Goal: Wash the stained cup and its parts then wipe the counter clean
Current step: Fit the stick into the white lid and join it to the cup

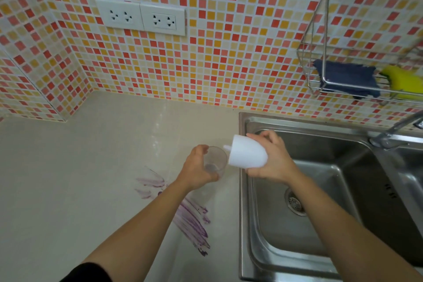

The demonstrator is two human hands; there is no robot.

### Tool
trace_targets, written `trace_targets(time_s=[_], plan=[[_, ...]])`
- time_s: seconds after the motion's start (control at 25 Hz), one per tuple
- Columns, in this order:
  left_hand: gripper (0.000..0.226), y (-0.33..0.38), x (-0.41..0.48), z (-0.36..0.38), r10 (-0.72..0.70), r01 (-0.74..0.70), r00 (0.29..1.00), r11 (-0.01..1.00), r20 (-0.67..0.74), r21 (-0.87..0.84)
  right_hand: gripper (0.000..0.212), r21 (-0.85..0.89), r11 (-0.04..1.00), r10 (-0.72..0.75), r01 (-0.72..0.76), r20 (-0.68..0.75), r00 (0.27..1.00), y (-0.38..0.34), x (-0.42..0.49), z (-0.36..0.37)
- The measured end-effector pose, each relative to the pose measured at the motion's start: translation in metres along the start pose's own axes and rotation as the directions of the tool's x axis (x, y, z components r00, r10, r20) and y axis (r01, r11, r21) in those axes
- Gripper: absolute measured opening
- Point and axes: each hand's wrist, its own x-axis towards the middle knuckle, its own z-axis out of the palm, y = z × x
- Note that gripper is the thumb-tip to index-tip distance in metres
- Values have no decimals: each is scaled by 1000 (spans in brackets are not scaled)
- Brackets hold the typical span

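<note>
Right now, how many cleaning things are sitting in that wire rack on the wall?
2. A dark blue cloth lies at the rack's left, and a yellow sponge at its right. The wire rack runs past the picture's edge, so more may be hidden.

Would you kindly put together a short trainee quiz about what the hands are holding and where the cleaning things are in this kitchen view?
1. True or false: the right hand holds the white cup over the counter's edge by the sink.
2. What does the left hand hold?
A. sponge
B. clear inner cup
C. cloth
3. Fill in: the purple stain lies on the ____.

Key: 1 true; 2 B; 3 counter.
</note>
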Motion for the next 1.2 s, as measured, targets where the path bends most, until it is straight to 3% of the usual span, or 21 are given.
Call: trace_targets(time_s=[0.2,0.48,0.68,0.8,0.92,1.2], plan=[[93,3,-3,4,15,-13,1000,995,15,-96,100,-309,936,-108,170,209,972,-26,17,-2],[83,-4,-9,5,-55,60,998,975,30,-216,90,-121,981,-128,150,174,976,-65,41,5],[77,-7,-8,5,-76,79,997,973,20,-219,83,-70,993,-68,91,274,959,-76,54,13],[80,-8,-10,1,-67,68,998,975,12,-212,85,-71,988,-104,136,336,936,-70,54,5],[83,-12,-14,0,-41,45,999,981,22,-190,84,-80,982,-140,171,302,943,-69,46,7],[95,-17,-18,-5,-20,35,996,986,90,-166,83,10,993,-120,122,266,956,-60,43,21]])
